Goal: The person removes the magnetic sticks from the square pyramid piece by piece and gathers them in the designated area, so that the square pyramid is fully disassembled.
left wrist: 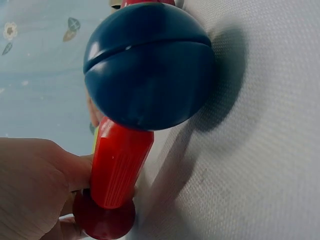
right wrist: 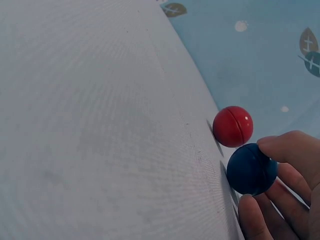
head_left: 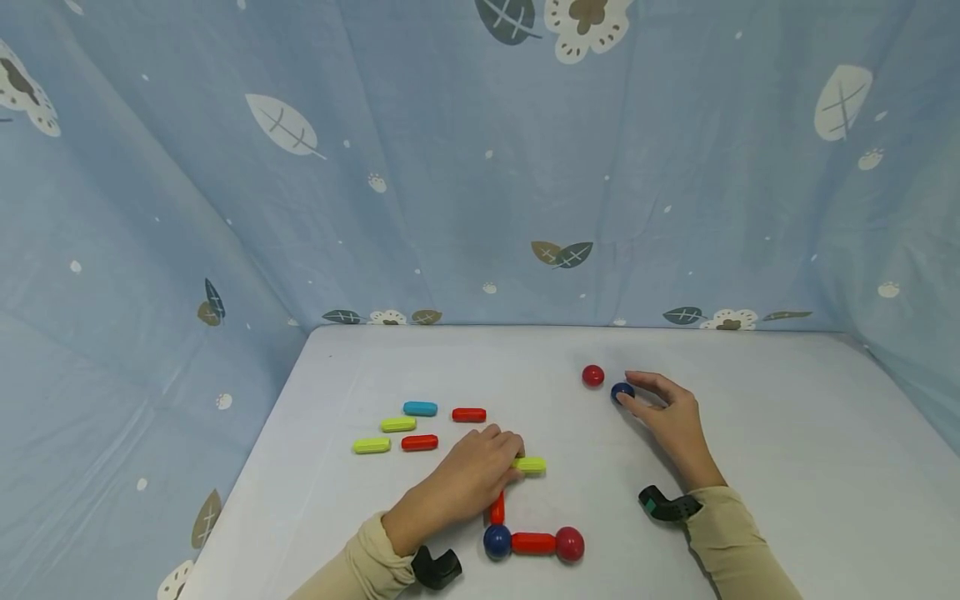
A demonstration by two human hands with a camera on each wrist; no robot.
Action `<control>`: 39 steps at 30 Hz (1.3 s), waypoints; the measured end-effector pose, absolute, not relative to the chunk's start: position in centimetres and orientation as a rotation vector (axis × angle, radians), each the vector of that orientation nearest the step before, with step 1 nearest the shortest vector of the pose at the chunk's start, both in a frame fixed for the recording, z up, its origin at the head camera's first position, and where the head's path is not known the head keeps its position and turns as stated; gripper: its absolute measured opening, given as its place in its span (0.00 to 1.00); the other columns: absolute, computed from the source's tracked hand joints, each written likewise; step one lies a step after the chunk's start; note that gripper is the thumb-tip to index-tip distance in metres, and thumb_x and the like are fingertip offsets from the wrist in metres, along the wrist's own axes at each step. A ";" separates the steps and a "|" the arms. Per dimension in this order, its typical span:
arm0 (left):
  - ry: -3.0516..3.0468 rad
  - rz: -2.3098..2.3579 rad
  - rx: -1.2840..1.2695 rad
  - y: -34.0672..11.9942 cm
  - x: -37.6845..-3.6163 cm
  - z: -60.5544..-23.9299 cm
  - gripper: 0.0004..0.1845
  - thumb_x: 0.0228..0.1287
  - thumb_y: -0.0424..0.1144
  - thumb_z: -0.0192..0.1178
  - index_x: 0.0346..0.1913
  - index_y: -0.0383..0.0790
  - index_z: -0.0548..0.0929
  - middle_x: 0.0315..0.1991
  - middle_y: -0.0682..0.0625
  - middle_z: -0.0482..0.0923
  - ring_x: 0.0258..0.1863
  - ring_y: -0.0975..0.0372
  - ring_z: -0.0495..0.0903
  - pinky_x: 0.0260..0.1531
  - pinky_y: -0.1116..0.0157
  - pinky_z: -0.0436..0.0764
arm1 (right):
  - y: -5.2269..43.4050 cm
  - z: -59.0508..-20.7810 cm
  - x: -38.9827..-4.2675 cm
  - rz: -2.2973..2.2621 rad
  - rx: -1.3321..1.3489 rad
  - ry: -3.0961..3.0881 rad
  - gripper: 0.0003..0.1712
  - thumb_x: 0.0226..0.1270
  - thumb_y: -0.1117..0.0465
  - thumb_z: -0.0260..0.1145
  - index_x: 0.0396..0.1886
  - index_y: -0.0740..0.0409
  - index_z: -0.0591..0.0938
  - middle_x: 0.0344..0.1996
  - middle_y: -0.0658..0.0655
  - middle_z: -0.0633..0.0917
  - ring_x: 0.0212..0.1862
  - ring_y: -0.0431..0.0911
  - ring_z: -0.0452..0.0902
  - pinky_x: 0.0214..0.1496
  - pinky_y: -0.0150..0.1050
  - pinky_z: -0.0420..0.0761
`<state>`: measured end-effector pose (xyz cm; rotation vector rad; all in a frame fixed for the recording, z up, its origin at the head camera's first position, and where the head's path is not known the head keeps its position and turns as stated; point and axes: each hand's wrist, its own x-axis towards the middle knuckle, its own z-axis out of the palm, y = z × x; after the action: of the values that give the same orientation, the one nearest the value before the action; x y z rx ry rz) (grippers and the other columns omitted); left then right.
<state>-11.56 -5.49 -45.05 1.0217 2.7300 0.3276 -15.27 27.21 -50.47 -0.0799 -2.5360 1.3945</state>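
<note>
Right of centre on the white table (head_left: 787,433), the right hand (head_left: 675,421) pinches a blue ball (head_left: 622,391) w/ a red ball (head_left: 592,376) just beside; it could roll off if nudged. Lower centre, the left hand (head_left: 468,483) grips a yellow rod (head_left: 531,465). Leaf-print blue cloth (head_left: 450,183) encloses all.

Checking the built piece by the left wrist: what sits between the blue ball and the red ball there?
A red rod joins the blue ball to the red ball, touching both; the head view shows it.
</note>
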 end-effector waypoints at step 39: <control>2.782 0.643 0.935 -7.1 -12.8 -44.1 0.08 0.67 0.45 0.70 0.44 0.50 0.84 0.36 0.59 0.83 0.35 0.67 0.74 0.39 0.70 0.77 | 27.3 -50.6 -15.5 1.379 -0.021 -2.544 0.23 0.69 0.51 0.73 0.59 0.56 0.85 0.59 0.59 0.86 0.53 0.16 0.70 0.48 0.14 0.74</control>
<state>-12.79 -7.12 -44.05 0.9346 2.7819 0.6435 -15.45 27.26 -50.63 -0.0208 -2.5445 1.3785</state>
